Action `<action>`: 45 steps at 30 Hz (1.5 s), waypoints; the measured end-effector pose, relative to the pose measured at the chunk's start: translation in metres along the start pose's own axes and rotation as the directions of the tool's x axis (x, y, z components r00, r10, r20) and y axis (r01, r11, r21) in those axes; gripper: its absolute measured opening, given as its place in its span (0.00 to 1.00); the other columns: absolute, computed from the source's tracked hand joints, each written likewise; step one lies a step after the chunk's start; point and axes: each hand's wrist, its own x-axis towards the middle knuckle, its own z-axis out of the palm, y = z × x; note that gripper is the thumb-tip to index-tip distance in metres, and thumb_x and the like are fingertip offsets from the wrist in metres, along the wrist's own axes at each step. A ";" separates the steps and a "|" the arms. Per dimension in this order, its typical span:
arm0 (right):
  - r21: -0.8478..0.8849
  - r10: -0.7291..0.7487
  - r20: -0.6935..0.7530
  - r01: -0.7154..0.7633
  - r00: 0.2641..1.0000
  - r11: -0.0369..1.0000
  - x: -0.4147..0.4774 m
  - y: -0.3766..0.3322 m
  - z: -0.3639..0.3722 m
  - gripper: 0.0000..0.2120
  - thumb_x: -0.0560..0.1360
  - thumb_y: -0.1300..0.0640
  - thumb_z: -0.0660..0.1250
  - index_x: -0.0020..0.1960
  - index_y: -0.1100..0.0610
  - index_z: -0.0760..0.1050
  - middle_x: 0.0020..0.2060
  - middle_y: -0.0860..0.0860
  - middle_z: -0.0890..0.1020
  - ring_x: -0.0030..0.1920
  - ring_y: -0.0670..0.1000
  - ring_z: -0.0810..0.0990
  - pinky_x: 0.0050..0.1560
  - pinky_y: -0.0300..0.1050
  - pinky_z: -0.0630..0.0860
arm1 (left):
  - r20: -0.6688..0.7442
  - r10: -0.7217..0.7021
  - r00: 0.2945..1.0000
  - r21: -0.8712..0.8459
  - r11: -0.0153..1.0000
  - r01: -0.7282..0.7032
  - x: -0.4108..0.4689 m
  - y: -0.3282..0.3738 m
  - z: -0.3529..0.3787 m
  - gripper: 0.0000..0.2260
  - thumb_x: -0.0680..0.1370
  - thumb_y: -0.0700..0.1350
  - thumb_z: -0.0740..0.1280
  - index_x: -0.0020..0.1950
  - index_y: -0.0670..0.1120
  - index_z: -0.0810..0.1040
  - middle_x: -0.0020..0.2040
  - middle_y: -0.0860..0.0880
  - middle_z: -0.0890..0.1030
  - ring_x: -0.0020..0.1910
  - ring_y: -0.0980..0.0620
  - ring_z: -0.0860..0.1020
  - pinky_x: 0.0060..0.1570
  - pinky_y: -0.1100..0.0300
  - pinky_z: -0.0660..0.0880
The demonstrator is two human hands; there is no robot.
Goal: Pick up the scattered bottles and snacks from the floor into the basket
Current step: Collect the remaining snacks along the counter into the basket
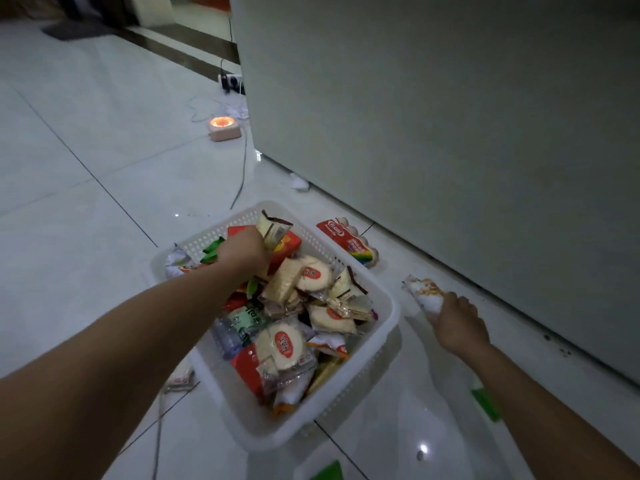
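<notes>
A white perforated basket [384, 308] sits on the tiled floor, heaped with snack packets and a clear water bottle [230, 336]. My left hand [244, 251] hovers over the basket's far corner, closed on a cream and brown snack packet [273, 226]. To the right of the basket, my right hand [457, 323] is low at the floor and grips a white snack packet [424, 292]. A red and white pack of small bottles [348, 239] lies on the floor behind the basket. Another packet [178, 377] lies by the basket's left side, and one [175, 259] pokes out at its far left corner.
A large grey cabinet wall [450, 133] rises on the right, close to the basket. A pink device with a glowing ring [224, 128], a power strip [231, 83] and cables lie farther back. Green-and-white items [486, 403] lie near my right forearm.
</notes>
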 end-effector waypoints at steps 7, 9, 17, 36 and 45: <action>0.056 -0.197 -0.077 0.202 0.977 0.978 -0.005 -0.071 -0.033 0.28 0.77 0.45 0.61 0.69 0.60 0.60 0.65 0.59 0.68 0.65 0.59 0.67 0.58 0.52 0.69 | 0.015 -0.080 0.997 0.051 0.996 0.079 -0.020 -0.023 0.004 0.17 0.77 0.51 0.65 0.57 0.41 0.70 0.45 0.45 0.76 0.43 0.45 0.75 0.39 0.55 0.71; 0.106 -0.245 -0.069 0.251 0.967 0.962 -0.009 -0.085 -0.026 0.30 0.77 0.44 0.62 0.71 0.60 0.58 0.66 0.60 0.67 0.66 0.59 0.66 0.58 0.53 0.69 | 0.027 -0.054 0.998 0.078 0.996 0.052 -0.020 -0.025 0.003 0.24 0.77 0.57 0.62 0.63 0.40 0.66 0.49 0.43 0.77 0.45 0.44 0.76 0.39 0.54 0.72; 0.161 -0.246 0.021 0.239 0.969 0.957 -0.014 -0.080 -0.008 0.33 0.78 0.42 0.56 0.76 0.56 0.49 0.72 0.59 0.61 0.71 0.60 0.60 0.66 0.54 0.63 | -0.013 0.154 0.988 0.230 0.962 -0.147 -0.026 -0.010 -0.003 0.35 0.79 0.63 0.50 0.78 0.43 0.45 0.76 0.39 0.58 0.74 0.39 0.58 0.68 0.45 0.62; 0.001 0.027 0.082 -0.027 0.996 1.000 0.042 0.034 0.043 0.32 0.80 0.41 0.48 0.78 0.52 0.40 0.77 0.54 0.43 0.77 0.55 0.44 0.76 0.55 0.48 | 0.142 0.503 0.852 0.077 0.853 -0.516 0.037 0.112 0.063 0.34 0.80 0.61 0.51 0.78 0.47 0.38 0.78 0.47 0.40 0.77 0.48 0.40 0.74 0.51 0.40; -0.070 -0.039 -0.035 0.036 0.999 0.997 0.099 0.026 0.079 0.41 0.76 0.36 0.53 0.75 0.49 0.31 0.76 0.55 0.34 0.76 0.56 0.34 0.73 0.59 0.36 | 0.411 0.520 0.749 0.186 0.757 -0.627 0.088 0.167 0.104 0.38 0.77 0.48 0.65 0.76 0.62 0.42 0.77 0.46 0.33 0.75 0.39 0.34 0.70 0.33 0.42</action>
